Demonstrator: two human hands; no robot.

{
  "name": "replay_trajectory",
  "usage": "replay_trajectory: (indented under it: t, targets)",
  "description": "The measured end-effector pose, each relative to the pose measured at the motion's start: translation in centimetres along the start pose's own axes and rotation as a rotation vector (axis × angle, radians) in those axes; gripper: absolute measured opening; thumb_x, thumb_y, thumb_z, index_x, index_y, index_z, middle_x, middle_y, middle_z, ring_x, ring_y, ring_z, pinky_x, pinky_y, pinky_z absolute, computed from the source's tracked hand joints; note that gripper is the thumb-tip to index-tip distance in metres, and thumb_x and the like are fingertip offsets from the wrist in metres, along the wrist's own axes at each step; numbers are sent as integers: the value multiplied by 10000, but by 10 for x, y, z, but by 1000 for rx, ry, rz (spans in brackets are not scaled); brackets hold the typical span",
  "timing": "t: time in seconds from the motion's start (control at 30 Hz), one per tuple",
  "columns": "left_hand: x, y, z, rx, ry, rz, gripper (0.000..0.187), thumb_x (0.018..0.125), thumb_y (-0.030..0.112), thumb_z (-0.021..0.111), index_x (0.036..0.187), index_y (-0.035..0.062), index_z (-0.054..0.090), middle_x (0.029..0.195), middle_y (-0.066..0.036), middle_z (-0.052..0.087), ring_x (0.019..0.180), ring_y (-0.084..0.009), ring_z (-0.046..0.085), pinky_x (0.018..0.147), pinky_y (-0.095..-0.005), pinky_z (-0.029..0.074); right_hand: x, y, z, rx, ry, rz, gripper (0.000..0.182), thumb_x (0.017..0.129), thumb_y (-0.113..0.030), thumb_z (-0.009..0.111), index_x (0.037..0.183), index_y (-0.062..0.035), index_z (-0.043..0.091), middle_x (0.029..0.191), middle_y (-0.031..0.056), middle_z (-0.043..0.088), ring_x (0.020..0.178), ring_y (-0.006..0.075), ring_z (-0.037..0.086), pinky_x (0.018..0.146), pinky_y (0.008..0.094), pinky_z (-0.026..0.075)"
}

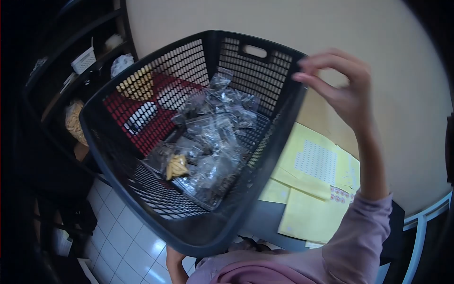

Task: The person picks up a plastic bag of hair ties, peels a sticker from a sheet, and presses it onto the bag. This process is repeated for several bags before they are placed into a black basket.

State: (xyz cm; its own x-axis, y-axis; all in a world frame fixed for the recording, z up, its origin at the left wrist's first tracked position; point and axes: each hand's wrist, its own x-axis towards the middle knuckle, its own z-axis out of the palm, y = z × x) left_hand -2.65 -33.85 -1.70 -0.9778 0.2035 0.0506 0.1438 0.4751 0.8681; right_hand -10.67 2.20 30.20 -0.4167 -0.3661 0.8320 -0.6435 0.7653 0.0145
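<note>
A black plastic basket (198, 236) with slotted walls is tilted in front of me. At its upper right corner, my right hand (347, 78) pinches the rim between thumb and fingers. Inside lie several clear zip bags (213, 135) with small dark contents that I cannot make out. Among them is a small bag of yellowish, finger-shaped pieces (177, 167). My left arm (176, 265) shows below the basket's lower edge; the basket hides that hand's fingers.
Yellow paper sheets (307, 213), some with printed rows, lie on a grey table (265, 222) at right. Dark shelves (52, 99) on the left hold a white basket (84, 60) and a bag of tan pieces (74, 120). White tiles (127, 236) cover the floor.
</note>
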Motion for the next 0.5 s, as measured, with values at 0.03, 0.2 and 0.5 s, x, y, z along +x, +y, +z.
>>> replay_trajectory:
  t: [0.03,0.2,0.5]
  targets:
    - [5,-4,-14,-105,33,-109,159,645,58,691,761,-10,606,765,-107,622,755,-210,591,696,-314,456,23,1,22,44,-102,-62,92,664,-78,685,693,-19,621,683,66,615,611,186,582,597,267,460]
    - [29,-16,-68,11,89,-134,91,663,43,656,712,-24,618,758,-121,640,757,-227,613,739,-296,451,103,-3,132,-114,-726,-35,153,743,-155,586,780,-18,644,741,129,621,666,260,599,623,343,484]
    - [45,-25,-101,69,260,-74,122,585,47,718,614,17,604,831,-96,642,1001,-291,528,839,-393,396,123,56,249,-447,-1178,-174,126,671,-84,555,761,-67,642,734,135,597,749,286,593,638,371,492]
